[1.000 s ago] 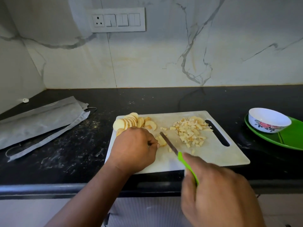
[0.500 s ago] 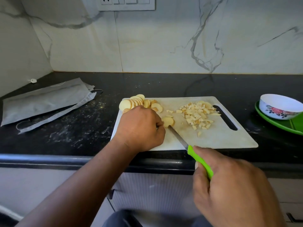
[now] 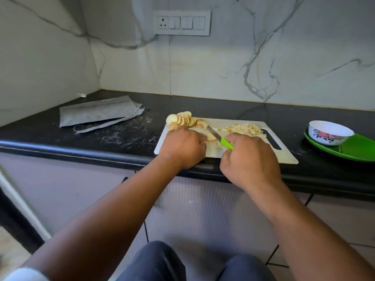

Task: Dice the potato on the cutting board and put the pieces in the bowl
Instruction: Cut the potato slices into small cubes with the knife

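Note:
A white cutting board lies on the black counter. A fanned row of round potato slices sits at its back left corner. A heap of diced potato lies near the board's handle slot. My left hand has curled fingers on a potato slice in the board's middle. My right hand grips the green handle of a knife, whose blade lies across that slice. The white floral bowl stands to the right on a green plate.
The green plate sits at the counter's right end. A folded grey cloth bag lies at the back left, with white specks scattered on the counter beside it. A switch panel is on the marble wall.
The camera has pulled back and tilted up. My right hand has moved in closer over the board, and the knife blade now sits over the slice my left hand holds.

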The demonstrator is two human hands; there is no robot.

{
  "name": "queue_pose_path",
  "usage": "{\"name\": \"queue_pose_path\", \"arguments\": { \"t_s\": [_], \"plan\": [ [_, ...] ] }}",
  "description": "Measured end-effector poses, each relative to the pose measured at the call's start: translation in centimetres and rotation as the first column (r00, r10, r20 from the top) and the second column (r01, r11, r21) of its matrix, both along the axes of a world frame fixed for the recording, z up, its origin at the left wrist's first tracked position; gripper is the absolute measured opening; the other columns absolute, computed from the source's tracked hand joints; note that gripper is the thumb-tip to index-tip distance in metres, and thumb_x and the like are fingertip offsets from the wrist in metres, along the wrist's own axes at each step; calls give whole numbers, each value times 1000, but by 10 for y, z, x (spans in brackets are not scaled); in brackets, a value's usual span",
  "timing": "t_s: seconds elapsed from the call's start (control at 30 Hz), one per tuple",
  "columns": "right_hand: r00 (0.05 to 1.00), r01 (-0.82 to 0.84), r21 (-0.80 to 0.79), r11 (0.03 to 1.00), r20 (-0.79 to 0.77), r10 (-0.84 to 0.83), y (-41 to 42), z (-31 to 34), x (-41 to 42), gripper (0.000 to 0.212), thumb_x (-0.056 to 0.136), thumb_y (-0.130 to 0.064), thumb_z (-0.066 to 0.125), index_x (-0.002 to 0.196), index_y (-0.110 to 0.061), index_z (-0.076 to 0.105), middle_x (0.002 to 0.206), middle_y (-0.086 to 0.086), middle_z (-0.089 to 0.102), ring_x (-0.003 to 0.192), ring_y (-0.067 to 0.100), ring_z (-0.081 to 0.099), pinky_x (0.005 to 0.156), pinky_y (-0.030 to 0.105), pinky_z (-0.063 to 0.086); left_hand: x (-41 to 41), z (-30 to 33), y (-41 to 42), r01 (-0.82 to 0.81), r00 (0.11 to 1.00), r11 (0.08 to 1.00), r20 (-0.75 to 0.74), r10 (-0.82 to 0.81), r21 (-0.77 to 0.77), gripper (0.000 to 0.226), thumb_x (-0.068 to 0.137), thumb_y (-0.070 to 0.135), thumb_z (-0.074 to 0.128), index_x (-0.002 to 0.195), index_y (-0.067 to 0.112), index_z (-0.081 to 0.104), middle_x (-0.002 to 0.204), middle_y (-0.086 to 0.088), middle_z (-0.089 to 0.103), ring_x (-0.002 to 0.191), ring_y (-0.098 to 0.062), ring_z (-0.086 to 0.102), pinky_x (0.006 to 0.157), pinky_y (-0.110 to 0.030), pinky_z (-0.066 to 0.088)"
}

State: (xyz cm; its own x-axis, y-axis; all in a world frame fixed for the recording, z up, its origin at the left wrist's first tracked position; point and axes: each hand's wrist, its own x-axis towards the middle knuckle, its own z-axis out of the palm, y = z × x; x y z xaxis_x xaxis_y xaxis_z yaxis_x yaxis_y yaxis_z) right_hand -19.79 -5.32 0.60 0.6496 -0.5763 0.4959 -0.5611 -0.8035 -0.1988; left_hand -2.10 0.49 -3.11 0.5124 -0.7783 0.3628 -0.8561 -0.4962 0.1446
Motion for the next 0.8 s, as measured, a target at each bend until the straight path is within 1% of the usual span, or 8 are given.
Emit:
{"name": "queue_pose_path", "arguments": {
  "t_s": [0.07,0.1,0.2,0.3,0.47,0.6,0.73,0.8],
  "plan": [
    [1000,1,7,1000,-4,-1,1,0,2,37,86,-28,57,122,-26,65,102,1,71,89,25,65,68,31,53,-4,2,3,-11,1000,1000,13,11,-28,43,102,43,40,91,27,79,85,1,71,89,-24,62,77,-36,48],
    [1000,3,15,1000,-15,-3,2,-1,4,36,86,-27,57,120,-25,66,101,1,71,88,25,65,67,30,52,-6,2,4,-13,1000,999,12,14,-29,43,101,42,42,85,26,78,81,2,70,84,-24,61,73,-35,45],
    [999,6,52,999,-43,-3,8,-1,5,35,83,-26,58,117,-24,67,99,1,70,86,25,64,67,30,52,-11,6,9,-14,1000,1000,13,14,-13,37,98,38,44,84,27,76,78,4,66,80,-23,58,71,-35,40],
    [998,2,54,999,-67,2,15,1,6,32,82,-25,58,112,-24,68,94,1,69,80,23,62,66,30,53,-14,11,10,-9,1000,1000,17,9,-14,32,95,35,44,71,29,64,73,5,60,78,-23,56,74,-36,38],
    [993,10,58,998,-117,-3,20,-3,-4,29,83,-24,58,112,-24,66,97,0,68,76,22,54,64,29,48,-13,14,8,-22,1000,999,9,21,47,38,93,39,39,90,30,76,82,5,66,82,-21,56,86,-39,41],
    [997,26,44,999,-75,-23,22,-5,-20,30,84,-27,58,113,-26,66,100,1,68,87,25,62,70,31,51,-14,15,9,-20,1000,998,-16,21,62,42,92,40,36,92,30,77,87,4,69,85,-20,57,91,-41,44],
    [997,31,68,997,62,-35,6,-5,-23,36,86,-28,57,121,-28,66,102,-1,71,89,23,64,67,28,50,-9,31,5,59,988,995,-148,-46,85,30,97,34,53,106,24,81,102,1,75,93,-19,64,90,-41,57],
    [993,27,88,996,114,-37,-7,-6,-18,39,86,-28,58,124,-29,66,105,-2,72,90,21,65,65,26,49,-2,42,0,91,980,993,-185,-77,73,26,98,29,61,114,23,80,113,4,76,101,-15,65,93,-34,56]
  ]
}}
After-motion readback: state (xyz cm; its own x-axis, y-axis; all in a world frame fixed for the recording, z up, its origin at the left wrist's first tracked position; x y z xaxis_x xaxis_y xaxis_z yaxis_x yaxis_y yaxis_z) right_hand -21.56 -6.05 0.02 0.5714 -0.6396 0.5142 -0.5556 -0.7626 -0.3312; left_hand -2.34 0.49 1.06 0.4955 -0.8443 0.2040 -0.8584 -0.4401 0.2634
